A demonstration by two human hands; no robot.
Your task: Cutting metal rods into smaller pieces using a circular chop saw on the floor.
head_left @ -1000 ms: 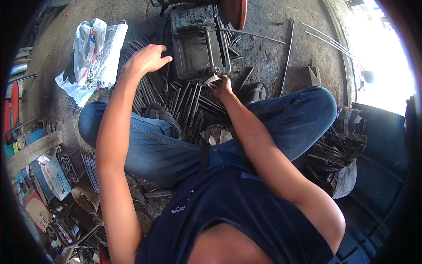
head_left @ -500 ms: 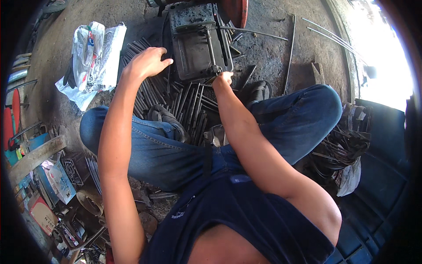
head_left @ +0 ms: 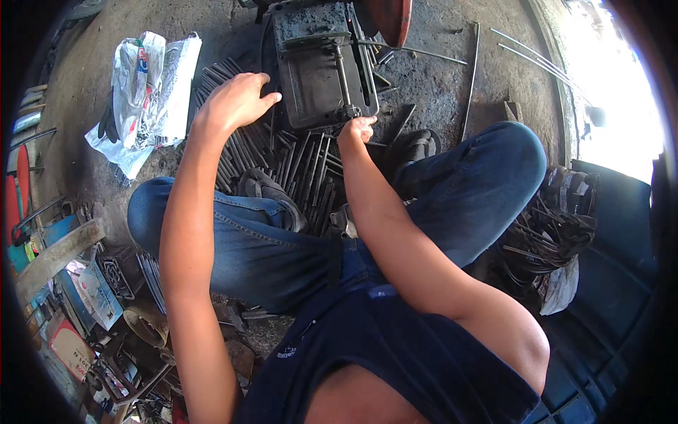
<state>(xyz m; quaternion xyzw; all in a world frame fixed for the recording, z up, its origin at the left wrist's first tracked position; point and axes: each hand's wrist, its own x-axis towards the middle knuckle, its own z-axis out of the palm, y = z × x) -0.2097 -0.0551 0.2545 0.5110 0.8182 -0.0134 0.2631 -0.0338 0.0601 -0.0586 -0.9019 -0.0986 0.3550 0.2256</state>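
Observation:
My right hand point(head_left: 358, 128) is closed at the near end of the vise screw point(head_left: 342, 79), by the front right corner of a dark metal machine base point(head_left: 305, 92). The fingers hide most of the handle they grip. The screw runs back to an upright clamp plate point(head_left: 316, 41) on the base. Left of the base, my left hand point(head_left: 242, 99) hovers over a heap of dark metal rods point(head_left: 226, 157), thumb apart from the fingers, nothing held. More cut rods point(head_left: 305, 169) lie between my feet, in front of the base.
A red rounded guard point(head_left: 399, 21) stands behind the base. White plastic bags point(head_left: 145, 99) lie to the left. Long thin rods point(head_left: 471, 81) rest on the floor at right. Coiled dark strips point(head_left: 551, 230) are beside my right knee; tools and boxes point(head_left: 95, 290) crowd the lower left.
The view has shifted slightly. My right hand has turned a little at the screw's end, its fingers now more curled. My left hand stays almost in place.

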